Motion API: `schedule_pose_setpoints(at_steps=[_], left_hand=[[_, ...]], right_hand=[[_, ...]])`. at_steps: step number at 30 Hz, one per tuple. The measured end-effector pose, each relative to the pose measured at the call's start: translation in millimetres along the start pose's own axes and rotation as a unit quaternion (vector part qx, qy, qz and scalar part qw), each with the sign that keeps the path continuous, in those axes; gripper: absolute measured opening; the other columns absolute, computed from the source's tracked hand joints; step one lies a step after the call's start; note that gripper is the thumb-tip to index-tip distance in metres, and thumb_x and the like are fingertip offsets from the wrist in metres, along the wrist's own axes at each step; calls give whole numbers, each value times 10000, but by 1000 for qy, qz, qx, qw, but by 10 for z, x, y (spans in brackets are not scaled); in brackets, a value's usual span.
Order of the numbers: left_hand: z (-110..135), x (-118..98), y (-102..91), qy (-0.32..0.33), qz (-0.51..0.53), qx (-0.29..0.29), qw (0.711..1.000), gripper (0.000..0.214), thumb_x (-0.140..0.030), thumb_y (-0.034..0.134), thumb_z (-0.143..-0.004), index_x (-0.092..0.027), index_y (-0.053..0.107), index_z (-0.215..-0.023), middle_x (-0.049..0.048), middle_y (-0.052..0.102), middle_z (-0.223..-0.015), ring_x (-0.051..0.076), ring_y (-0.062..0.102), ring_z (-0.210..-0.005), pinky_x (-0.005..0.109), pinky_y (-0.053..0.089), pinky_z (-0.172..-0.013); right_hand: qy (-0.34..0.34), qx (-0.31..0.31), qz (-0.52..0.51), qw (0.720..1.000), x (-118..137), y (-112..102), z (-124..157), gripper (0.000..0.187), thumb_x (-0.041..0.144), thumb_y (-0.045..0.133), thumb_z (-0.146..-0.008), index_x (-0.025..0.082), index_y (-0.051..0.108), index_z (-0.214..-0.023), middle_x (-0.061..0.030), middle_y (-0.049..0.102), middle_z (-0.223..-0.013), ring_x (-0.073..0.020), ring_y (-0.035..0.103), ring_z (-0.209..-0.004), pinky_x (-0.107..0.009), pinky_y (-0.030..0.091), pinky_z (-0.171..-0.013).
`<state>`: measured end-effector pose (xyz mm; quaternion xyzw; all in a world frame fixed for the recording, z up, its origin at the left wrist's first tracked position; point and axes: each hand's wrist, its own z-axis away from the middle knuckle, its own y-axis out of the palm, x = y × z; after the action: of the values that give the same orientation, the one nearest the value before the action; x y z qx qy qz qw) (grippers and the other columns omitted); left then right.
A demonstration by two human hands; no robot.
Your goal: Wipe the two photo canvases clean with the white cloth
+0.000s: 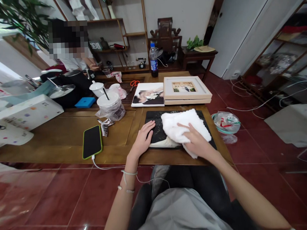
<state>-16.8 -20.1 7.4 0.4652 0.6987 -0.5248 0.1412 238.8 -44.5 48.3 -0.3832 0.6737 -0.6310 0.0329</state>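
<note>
A dark rectangular photo panel (156, 130) lies flat on the table in front of me, with a pale, dress-like shape along its near edge. My left hand (143, 137) rests on the panel's left edge, fingers stretched out and holding nothing. A thick white cloth (185, 123), bunched and folded, covers much of the panel's middle and right. My right hand (196, 140) grips and presses this cloth against the panel, and some of its fingers are hidden in the folds. Just behind the panel are a photo print (151, 94) and light wooden picture frames (188, 99), one stacked on another.
Left on the wooden table (116, 137) are a charging phone (92, 142), a lidded cup with a straw (109, 102), a blue box (85, 102) and a white carton (31, 113). Scissors (134, 83) and a bottle (153, 60) stand farther back. Another person (73, 62) sits far left.
</note>
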Motion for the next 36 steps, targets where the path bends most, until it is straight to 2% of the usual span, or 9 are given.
schedule_pose_setpoints(at_steps=[3,5,8,10,16,21,26,31,36], left_hand=[[2,7,-1,4,4,-2,1000,353,-220,386,-921,-200,543,-1236,89,519,-1336,205,414,-1289,464,305,-1096],[1,12,-2,4,4,-3,1000,352,-220,389,-920,-195,545,-1234,94,518,-1337,207,414,-1289,463,304,-1096],[0,17,0,3,6,-3,1000,350,-220,391,-919,-197,546,-1232,94,518,-1337,208,414,-1288,467,303,-1096],[0,19,3,4,5,-3,1000,348,-219,392,-918,-199,548,-1229,93,520,-1334,208,415,-1288,466,305,-1094],[-4,12,7,2,5,-4,1000,348,-222,391,-916,-202,553,-1224,91,528,-1326,209,422,-1283,468,312,-1090],[-3,6,5,0,0,-4,1000,351,-228,388,-917,-216,549,-1228,84,526,-1328,213,423,-1282,479,313,-1085],[-2,-1,3,0,-1,-3,1000,354,-228,387,-917,-203,547,-1232,90,519,-1335,209,415,-1287,465,305,-1094],[-5,-11,1,0,2,-1,1000,353,-224,380,-918,-209,549,-1228,85,523,-1331,211,419,-1284,474,309,-1090],[1,-6,4,0,1,-2,1000,356,-218,387,-914,-213,547,-1232,83,521,-1334,213,417,-1286,474,310,-1090]], right_hand=[[23,4,6,1000,-287,-37,-370,401,48,401,-692,148,634,-1004,-129,520,-1331,-240,356,-1319,-523,131,-1118],[35,-4,5,999,-427,-56,-586,397,74,399,-722,155,630,-1035,-113,539,-1313,-253,402,-1285,-539,119,-1109],[38,-11,18,999,-503,-68,-775,404,78,398,-727,160,625,-1050,-113,548,-1304,-264,433,-1256,-557,135,-1090],[28,-9,38,999,-469,-65,-792,423,60,399,-708,162,622,-1053,-120,548,-1303,-258,402,-1282,-558,153,-1080],[16,-2,84,996,-138,-1,-459,453,28,426,-627,129,631,-1018,-191,520,-1311,-256,320,-1335,-580,145,-1079],[-23,-5,60,998,264,75,13,487,-9,418,-562,178,659,-941,-113,505,-1347,-275,292,-1348,-620,107,-1082],[-38,40,58,997,585,88,372,457,-3,414,-549,182,679,-872,-76,447,-1400,-296,222,-1373,-645,81,-1080],[-43,45,25,998,643,77,490,471,-12,413,-508,190,687,-835,-68,447,-1401,-282,216,-1376,-622,56,-1099],[-58,42,-8,997,470,41,312,571,-8,405,-545,205,655,-1012,-85,496,-1359,-256,278,-1356,-618,115,-1090]])
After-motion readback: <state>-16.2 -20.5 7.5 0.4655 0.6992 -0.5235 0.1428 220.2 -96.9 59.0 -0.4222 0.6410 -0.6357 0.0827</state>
